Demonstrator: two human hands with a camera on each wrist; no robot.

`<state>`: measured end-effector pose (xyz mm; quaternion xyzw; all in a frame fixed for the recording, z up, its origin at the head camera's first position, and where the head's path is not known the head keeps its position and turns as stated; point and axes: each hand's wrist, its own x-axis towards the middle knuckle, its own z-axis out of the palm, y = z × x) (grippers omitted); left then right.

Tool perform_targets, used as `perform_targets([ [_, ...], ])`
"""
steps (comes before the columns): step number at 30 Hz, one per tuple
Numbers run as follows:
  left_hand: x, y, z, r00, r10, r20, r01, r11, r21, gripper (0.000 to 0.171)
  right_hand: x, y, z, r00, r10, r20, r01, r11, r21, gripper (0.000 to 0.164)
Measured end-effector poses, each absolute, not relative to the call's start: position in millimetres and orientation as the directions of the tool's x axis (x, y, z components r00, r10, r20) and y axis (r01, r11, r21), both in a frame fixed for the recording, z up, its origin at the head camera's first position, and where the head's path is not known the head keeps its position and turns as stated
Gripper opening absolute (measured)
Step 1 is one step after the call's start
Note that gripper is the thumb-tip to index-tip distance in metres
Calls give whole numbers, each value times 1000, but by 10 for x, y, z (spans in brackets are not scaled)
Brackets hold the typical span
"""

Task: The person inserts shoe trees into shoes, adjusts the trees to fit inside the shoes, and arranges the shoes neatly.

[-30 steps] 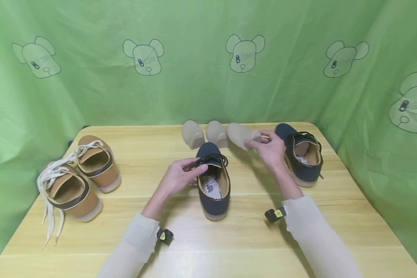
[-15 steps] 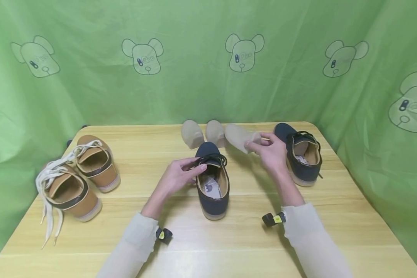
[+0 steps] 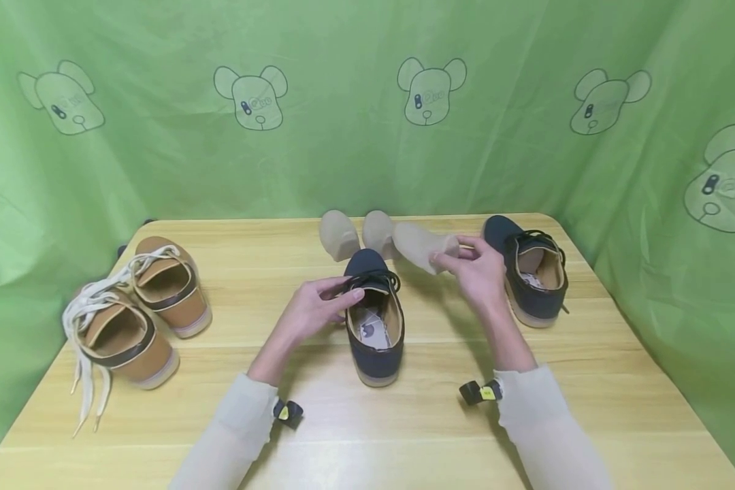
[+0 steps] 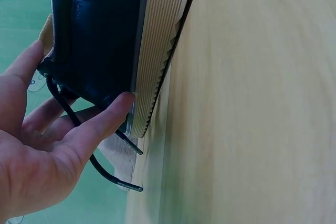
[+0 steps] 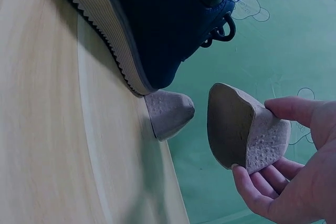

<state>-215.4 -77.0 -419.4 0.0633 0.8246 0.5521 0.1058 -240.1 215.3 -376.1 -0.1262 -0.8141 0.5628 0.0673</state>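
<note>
In the head view a navy shoe point(image 3: 375, 354) with black laces stands at the table's middle, toe away from me. My left hand point(image 3: 312, 312) grips its left side near the laces, thumb at the opening; the left wrist view shows fingers along the dark upper point(image 4: 105, 40). My right hand point(image 3: 479, 269) pinches a beige moulded-pulp shoe insert point(image 3: 421, 246) by its blunt end, raised off the table. From the right wrist, the insert point(image 5: 249, 129) is hollow and dimpled, between thumb and fingers. It is apart from the shoe.
Two similar inserts, a left one point(image 3: 339, 235) and a right one point(image 3: 378, 233), lie beyond the shoe's toe. The other navy shoe point(image 3: 529, 272) stands at the right. Two tan shoes point(image 3: 141, 299) with loose white laces are at the left. A green curtain point(image 3: 343, 170) encloses the table point(image 3: 251, 238).
The insert in my right hand has moved slightly left and nearer me, its far end dipping lower. My left hand and the shoe have stayed put.
</note>
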Motion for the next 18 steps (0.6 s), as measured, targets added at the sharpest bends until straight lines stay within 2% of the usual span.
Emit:
perform_targets([
  [18, -2145, -772, -4166, -966, 238, -98, -5, 364, 931, 60, -2306, 2095, -3711, -961, 277, 7, 94, 351, -932, 69],
])
